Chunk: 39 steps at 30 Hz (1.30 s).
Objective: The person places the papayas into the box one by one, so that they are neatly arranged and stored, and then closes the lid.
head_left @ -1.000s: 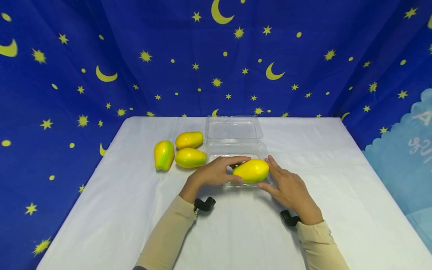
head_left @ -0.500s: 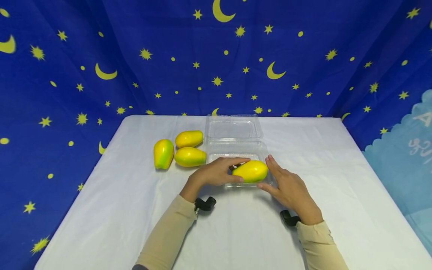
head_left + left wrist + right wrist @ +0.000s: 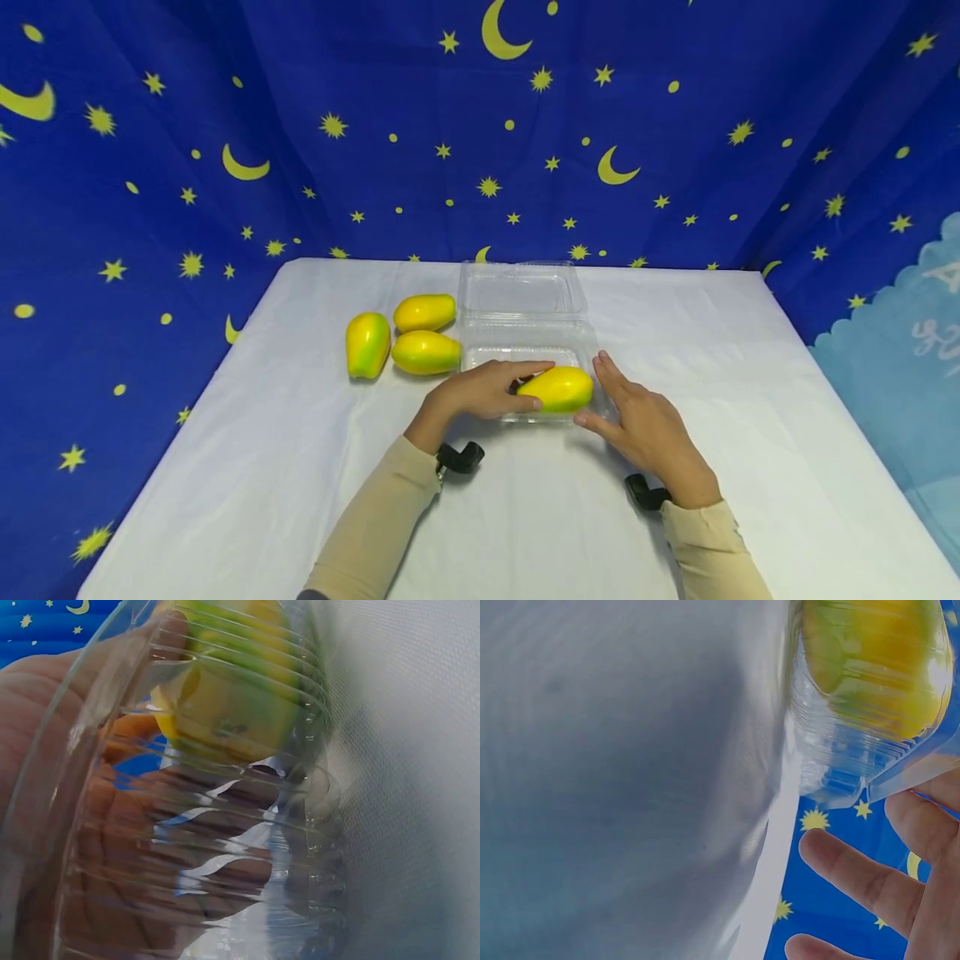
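A yellow papaya [image 3: 557, 389] with a greenish end lies low within the near half of a clear plastic clamshell box [image 3: 474, 357]. My left hand [image 3: 491, 389] grips its left end, thumb on the near side and fingers on the far side. Through the ribbed clear wall, the left wrist view shows the papaya's greenish end [image 3: 232, 712] beside the fingers. At the box's right edge is my right hand [image 3: 645, 417], fingers extended and spread. In the right wrist view, its fingers [image 3: 862, 881] are close to the box's rim and the papaya [image 3: 877, 664] shows through the wall.
Left of the box lie three more papayas: one upright in view [image 3: 367, 346], one behind [image 3: 424, 312] and one in front [image 3: 426, 352]. The box's lid [image 3: 521, 292] lies folded back. A white cloth covers the table [image 3: 750, 375]; a blue star-patterned curtain [image 3: 375, 83] stands behind.
The papaya has sunk slightly lower into the box with my left hand still on it. The right hand stays beside the box, now a little apart from the papaya. The head view has shifted slightly.
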Tool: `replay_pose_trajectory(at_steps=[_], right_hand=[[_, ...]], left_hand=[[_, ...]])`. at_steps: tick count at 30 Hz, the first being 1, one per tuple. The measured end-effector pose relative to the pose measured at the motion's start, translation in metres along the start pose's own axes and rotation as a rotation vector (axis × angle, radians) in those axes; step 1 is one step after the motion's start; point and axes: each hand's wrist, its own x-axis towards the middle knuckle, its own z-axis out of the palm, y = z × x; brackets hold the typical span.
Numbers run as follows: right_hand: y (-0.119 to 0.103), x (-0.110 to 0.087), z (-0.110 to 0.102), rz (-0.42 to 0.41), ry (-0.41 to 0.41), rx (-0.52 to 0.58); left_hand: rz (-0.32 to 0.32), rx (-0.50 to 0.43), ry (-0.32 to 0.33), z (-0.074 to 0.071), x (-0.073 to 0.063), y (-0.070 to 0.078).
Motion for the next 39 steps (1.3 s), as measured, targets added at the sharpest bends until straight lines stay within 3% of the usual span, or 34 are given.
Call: replay_pose_trajectory(at_steps=[5, 14, 28, 39], right_hand=[[0.000, -0.002, 0.002, 0.000, 0.002, -0.004], [0.000, -0.004, 0.004, 0.000, 0.005, -0.013], [-0.001, -0.005, 0.005, 0.007, 0.002, -0.015], [-0.002, -0.001, 0.001, -0.024, 0.027, -0.037]], left_hand=[[0.001, -0.008, -0.001, 0.001, -0.001, 0.000], [0.072, -0.104, 0.032, -0.002, -0.003, -0.001], [0.101, -0.232, 0.238, -0.021, -0.018, 0.000], [0.075, -0.260, 0.414, -0.046, -0.039, -0.015]])
